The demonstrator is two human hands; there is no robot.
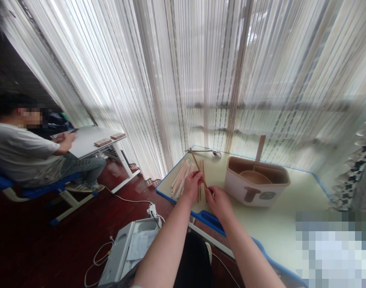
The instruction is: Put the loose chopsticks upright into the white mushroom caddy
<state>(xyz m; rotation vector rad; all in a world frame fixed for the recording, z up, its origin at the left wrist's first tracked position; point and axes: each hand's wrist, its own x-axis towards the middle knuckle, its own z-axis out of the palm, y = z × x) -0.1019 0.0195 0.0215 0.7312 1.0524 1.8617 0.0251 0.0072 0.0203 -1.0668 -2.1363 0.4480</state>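
Note:
My left hand (pixel 191 184) is closed round a brown chopstick (pixel 196 161) that slants up and away over the pale table (pixel 279 224). My right hand (pixel 219 201) rests just right of it, fingers curled on the lower end of the chopsticks lying there (pixel 200 176). A loose pile of pale chopsticks (pixel 180 178) lies left of my hands near the table's left edge. Right of my hands stands a white tub with a brown inside (pixel 255 182), holding a wooden ladle whose handle sticks up.
A metal spoon (pixel 207 151) lies at the table's far edge by the white curtains. A person in a grey shirt (pixel 24 152) sits at another table to the left. A grey box (pixel 127 250) and cables lie on the dark red floor below.

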